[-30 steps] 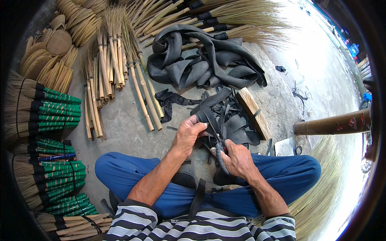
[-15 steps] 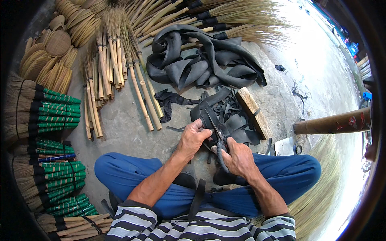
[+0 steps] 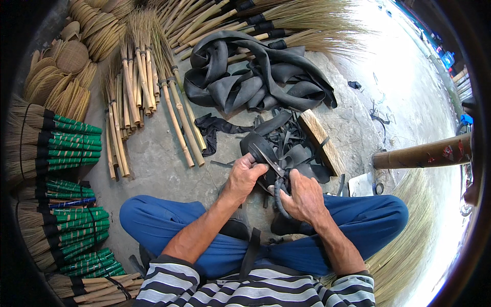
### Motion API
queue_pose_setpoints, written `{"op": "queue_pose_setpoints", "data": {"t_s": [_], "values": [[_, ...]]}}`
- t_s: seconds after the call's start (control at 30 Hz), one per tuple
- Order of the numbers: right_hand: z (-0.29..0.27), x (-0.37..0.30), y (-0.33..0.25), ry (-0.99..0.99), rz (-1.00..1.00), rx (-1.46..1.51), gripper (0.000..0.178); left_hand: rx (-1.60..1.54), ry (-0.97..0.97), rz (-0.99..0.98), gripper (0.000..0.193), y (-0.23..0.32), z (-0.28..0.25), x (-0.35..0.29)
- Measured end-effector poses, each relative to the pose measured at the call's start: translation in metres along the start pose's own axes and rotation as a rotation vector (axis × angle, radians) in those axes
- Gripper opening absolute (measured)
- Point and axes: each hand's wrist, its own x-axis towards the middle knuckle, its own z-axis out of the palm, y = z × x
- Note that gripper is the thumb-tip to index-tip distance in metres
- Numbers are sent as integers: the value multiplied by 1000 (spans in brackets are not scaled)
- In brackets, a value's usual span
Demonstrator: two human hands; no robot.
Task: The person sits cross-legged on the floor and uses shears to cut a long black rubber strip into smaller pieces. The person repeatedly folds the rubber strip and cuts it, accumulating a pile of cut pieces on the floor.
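Note:
My right hand [image 3: 303, 198] is closed round the wrapped handles of a pair of scissors [image 3: 269, 160], whose metal blades point up and left. Just left of it, my left hand [image 3: 244, 179] pinches a piece of black rubber sheet [image 3: 251, 145] between thumb and fingers. The blades lie across this rubber, close to the left thumb; whether they bite into it I cannot tell. Beyond my hands is a heap of cut black rubber strips [image 3: 289, 134], with a wooden block [image 3: 322, 143] along its right side.
A large tangle of black rubber tubing [image 3: 258, 77] lies farther off. Bamboo-handled brooms [image 3: 179, 115] rest at the upper left, green-wrapped brooms [image 3: 76, 146] at the left. Woven round pieces [image 3: 73, 56] are stacked far left. A brown pole [image 3: 422, 153] juts in from the right.
The scissors' blades have swung left and now lie across the rubber nearer my left thumb. Both hands stay in nearly the same place.

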Motion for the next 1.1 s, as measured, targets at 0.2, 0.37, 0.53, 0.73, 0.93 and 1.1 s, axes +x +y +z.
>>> {"op": "queue_pose_setpoints", "data": {"t_s": [0.2,0.37,0.53,0.73,0.93,1.1], "values": [[3,-1,2,-94,51,87,60,-17,65,-45,19,9,-4,1],[13,0,6,47,-76,66,59,-106,114,-50,19,11,-9,3],[11,-1,7,132,-102,1,59,25,-28,28,18,2,-6,2],[6,-2,5,-81,23,81,58,12,61,-52,20,7,-8,3],[11,-1,4,14,-62,51,55,-122,165,-72,16,14,-6,1],[8,-1,2,160,-104,-20,57,-19,25,53,16,11,6,-4]]}}
